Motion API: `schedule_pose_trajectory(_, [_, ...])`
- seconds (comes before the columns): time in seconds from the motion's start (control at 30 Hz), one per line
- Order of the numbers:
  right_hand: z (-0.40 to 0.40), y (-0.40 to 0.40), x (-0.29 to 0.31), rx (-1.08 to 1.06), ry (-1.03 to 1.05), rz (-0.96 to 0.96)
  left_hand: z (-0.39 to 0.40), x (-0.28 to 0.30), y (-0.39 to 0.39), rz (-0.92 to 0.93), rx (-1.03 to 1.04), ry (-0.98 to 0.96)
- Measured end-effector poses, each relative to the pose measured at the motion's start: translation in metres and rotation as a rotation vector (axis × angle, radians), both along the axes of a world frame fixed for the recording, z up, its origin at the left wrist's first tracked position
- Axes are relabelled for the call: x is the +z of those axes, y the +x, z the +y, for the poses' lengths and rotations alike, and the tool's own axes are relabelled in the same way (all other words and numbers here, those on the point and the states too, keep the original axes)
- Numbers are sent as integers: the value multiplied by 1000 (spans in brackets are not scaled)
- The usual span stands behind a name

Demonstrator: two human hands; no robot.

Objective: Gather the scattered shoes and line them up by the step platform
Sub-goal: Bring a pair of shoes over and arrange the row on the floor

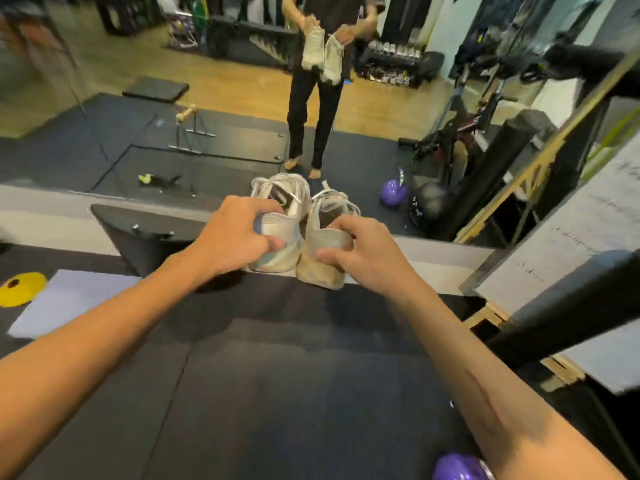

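Two worn white lace-up sneakers are held side by side above the black rubber floor mat (277, 375): the left hand (228, 237) has the left sneaker (280, 220) in its grip at the heel, the right hand (363, 254) likewise grasps the right sneaker (325, 251). One wall mirror (242, 109) ahead reflects both.

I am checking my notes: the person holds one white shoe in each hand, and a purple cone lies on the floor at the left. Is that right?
Not quite: the cone is yellow, not purple, as the head view shows. The rest stands: the left hand and the right hand each grip a white shoe, the left shoe and the right shoe.
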State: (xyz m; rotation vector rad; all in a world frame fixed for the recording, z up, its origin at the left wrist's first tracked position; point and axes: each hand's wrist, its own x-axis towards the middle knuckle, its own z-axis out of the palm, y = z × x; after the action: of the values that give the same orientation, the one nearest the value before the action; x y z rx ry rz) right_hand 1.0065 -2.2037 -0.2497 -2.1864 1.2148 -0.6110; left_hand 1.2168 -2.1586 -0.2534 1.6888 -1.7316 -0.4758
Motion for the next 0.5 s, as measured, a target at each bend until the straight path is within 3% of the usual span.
schedule_pose_trajectory(0.2, [46,-30,138,-129,-260,-130,21,137,-18,65,-116,-269])
schedule_pose_trajectory(0.5, [116,-43,185,-489,-450,-128,23,193,-43,62,-479,-387])
